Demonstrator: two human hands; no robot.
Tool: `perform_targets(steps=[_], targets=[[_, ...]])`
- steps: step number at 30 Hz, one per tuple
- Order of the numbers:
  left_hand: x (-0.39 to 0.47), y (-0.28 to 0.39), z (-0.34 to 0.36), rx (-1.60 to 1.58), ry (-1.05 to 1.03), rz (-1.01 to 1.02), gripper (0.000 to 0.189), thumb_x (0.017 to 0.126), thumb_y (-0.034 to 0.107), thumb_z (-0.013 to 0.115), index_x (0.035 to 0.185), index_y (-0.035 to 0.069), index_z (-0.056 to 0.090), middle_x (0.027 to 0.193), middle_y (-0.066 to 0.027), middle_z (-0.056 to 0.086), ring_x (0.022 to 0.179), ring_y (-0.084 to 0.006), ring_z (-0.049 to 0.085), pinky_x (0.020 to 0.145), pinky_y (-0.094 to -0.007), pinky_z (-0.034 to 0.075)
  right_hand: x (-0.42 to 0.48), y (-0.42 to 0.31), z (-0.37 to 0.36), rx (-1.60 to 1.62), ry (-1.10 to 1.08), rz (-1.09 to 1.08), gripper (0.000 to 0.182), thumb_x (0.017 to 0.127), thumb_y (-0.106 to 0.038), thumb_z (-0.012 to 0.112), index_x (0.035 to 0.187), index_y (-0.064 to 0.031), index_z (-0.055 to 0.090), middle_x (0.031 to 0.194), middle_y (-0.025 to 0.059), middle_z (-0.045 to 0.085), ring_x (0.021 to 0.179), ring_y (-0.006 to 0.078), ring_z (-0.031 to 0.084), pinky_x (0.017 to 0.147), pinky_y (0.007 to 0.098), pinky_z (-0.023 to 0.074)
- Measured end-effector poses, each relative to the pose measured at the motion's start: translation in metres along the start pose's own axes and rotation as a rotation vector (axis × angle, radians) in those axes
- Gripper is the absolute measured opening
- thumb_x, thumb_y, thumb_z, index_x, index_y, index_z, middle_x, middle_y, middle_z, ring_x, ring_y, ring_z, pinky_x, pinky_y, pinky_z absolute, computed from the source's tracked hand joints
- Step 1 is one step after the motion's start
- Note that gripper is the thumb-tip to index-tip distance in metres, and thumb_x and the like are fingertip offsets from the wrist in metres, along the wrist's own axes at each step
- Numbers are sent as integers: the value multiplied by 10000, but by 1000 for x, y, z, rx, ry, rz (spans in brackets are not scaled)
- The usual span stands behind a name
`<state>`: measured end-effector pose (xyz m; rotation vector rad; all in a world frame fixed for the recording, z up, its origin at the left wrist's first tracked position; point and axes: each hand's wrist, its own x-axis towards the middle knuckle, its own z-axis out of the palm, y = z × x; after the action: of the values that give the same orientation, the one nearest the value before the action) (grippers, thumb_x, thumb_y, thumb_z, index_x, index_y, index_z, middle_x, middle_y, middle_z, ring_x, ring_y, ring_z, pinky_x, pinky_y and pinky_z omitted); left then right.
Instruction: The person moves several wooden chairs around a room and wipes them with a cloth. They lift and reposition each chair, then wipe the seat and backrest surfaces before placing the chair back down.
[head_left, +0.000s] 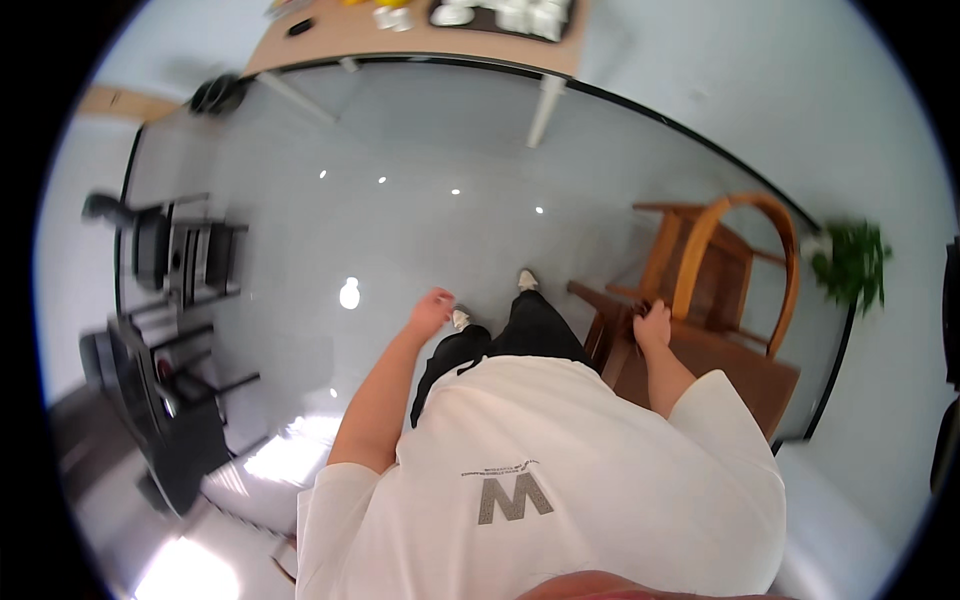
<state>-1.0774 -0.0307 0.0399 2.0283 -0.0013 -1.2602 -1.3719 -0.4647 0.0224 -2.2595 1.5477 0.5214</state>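
My left hand (433, 313) hangs in the air over the floor in front of my left leg, fingers loosely bent, with nothing visible in it. My right hand (652, 324) is at the near-left part of a brown wooden table (739, 375), fingers curled around a small dark brown thing (643, 308); blur hides what it is. Just beyond that hand stands a wooden chair with a rounded bentwood back (697, 251). Darker wooden furniture (596, 294) juts out to the left of the hand.
Ahead, a light wood table (405, 41) carries a dark tray (487, 24) of white dishes, white cups (394, 19) and a black object (300, 28). Black chairs (199, 259) line the left side. A green potted plant (851, 262) stands by the right wall. Grey glossy floor (360, 232) lies between.
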Motion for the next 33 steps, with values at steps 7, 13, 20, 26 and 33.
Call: perform_targets(steps=[7,13,20,26,33], targets=[[-83,-61,65,-673,42,-279,359,957,403,612,1206,144,632,1054,-61,684,971,-189,655,832,-374,529,130,-76,-35,-536,-840,87,442,939,-317,601,1277,-32,617,1088,208,696,902,369,704,630,424,601],[-163,-225,92,-1310,533,-416,380,953,411,614,1250,176,587,1102,-66,658,979,-219,646,846,-385,513,136,-322,7,-649,-584,-530,413,995,-308,523,1289,-32,611,1132,148,697,818,285,713,585,419,586],[-241,-360,156,-1524,761,-666,416,965,361,573,1329,165,535,1192,-79,644,1002,-230,643,840,-415,507,-178,-598,144,-58,-945,-727,506,914,-344,546,1398,-204,501,1143,50,662,970,203,666,725,376,535],[-310,-298,45,-2764,968,625,636,1012,484,493,1551,204,301,1510,-182,414,1315,-367,486,1013,-512,462,-501,-607,222,-94,-1816,-508,377,912,-201,479,1269,-108,555,1138,59,666,995,210,644,728,389,550],[-400,-294,-92,-2560,808,839,620,1028,548,379,1541,203,338,1572,-126,337,1414,-396,388,1112,-729,283,-651,-526,286,-403,-2109,-194,428,1021,-371,466,1315,-76,564,1278,124,635,1177,293,620,1025,463,508]])
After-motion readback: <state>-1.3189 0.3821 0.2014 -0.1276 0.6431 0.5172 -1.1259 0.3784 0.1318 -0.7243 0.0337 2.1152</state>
